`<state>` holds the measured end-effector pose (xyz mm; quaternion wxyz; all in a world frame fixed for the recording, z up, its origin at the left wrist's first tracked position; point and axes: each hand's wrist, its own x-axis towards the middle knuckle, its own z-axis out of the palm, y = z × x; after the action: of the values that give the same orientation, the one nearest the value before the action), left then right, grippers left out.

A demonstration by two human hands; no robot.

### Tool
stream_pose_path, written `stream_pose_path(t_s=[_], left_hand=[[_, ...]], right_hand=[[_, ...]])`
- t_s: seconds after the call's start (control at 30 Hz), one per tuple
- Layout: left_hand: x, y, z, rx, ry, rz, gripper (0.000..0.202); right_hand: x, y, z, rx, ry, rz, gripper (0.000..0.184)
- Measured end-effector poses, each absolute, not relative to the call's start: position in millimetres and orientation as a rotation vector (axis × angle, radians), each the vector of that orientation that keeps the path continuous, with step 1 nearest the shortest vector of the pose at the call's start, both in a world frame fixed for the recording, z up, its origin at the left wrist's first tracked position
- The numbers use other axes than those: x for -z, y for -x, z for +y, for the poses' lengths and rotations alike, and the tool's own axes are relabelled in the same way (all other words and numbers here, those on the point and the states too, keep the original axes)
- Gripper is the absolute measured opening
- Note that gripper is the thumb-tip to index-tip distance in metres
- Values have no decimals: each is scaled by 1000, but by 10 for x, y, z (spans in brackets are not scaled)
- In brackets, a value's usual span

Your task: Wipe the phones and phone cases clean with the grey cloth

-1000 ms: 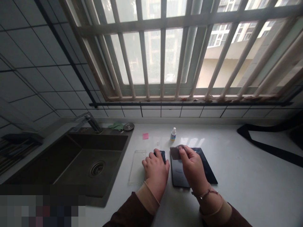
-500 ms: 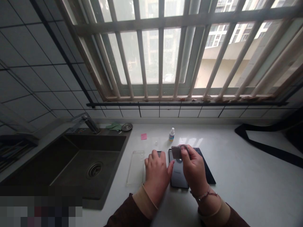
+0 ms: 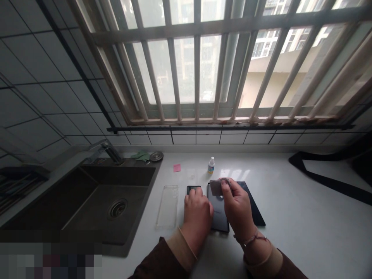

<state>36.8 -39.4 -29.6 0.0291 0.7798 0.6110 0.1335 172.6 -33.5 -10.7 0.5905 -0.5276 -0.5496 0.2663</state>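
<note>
My right hand [image 3: 238, 205] pinches a small grey cloth [image 3: 217, 187] between thumb and fingers, just over the top of a dark smartphone [image 3: 218, 213]. That phone lies on a larger black slab, perhaps a tablet [image 3: 255, 205]. My left hand [image 3: 198, 217] is beside the phone, its fingertips at the near edge of a small dark glossy rectangular piece [image 3: 193, 189]. Whether it grips that piece I cannot tell. A transparent phone case [image 3: 167, 206] lies to the left of my left hand.
A small white-capped bottle [image 3: 211, 166], a pink sticky note [image 3: 177, 167] and a tiny clear item [image 3: 192, 165] stand on the white counter [image 3: 299, 232]. To the left is a dark sink [image 3: 116, 201] with a faucet [image 3: 109, 152]. A black strap [image 3: 325, 176] lies at right.
My left hand has slid toward me and to the right, uncovering more of the small dark piece. My right hand and cloth stay over the phone's top.
</note>
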Motion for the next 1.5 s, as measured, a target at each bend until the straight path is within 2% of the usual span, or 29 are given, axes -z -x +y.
stream_pose_path(t_s=[0.2, 0.47, 0.63, 0.8, 1.03, 1.27, 1.37, 1.47, 1.5], left_hand=[[404, -367, -351, -535, -2384, 1857, 13], [452, -230, -218, -1020, -2116, 1710, 17], [425, -126, -141, -1052, -1797, 1580, 15], [435, -65, -65, -1075, -1639, 1546, 29], [477, 1, 36, -1147, -1361, 1441, 35], [456, -51, -22, -1051, -1294, 1255, 32], [458, -103, -93, -920, -1228, 1148, 30], [407, -150, -168, -890, -1280, 939, 26], [376, -157, -188, -923, -1335, 888, 28]], right_hand=[[154, -1732, -319, -679, 1224, -1239, 38], [187, -1685, -267, -1105, 1000, -804, 36], [200, -1706, -259, -1126, 966, -893, 40], [180, -1696, -207, -1257, 958, -719, 45], [181, -1682, -122, -1501, 856, -433, 39], [190, -1785, -109, -1240, 913, -618, 50], [183, -1808, -198, -798, 1065, -854, 49], [230, -1770, -277, -329, 1048, -1441, 36], [257, -1749, -284, -243, 1016, -1627, 38]])
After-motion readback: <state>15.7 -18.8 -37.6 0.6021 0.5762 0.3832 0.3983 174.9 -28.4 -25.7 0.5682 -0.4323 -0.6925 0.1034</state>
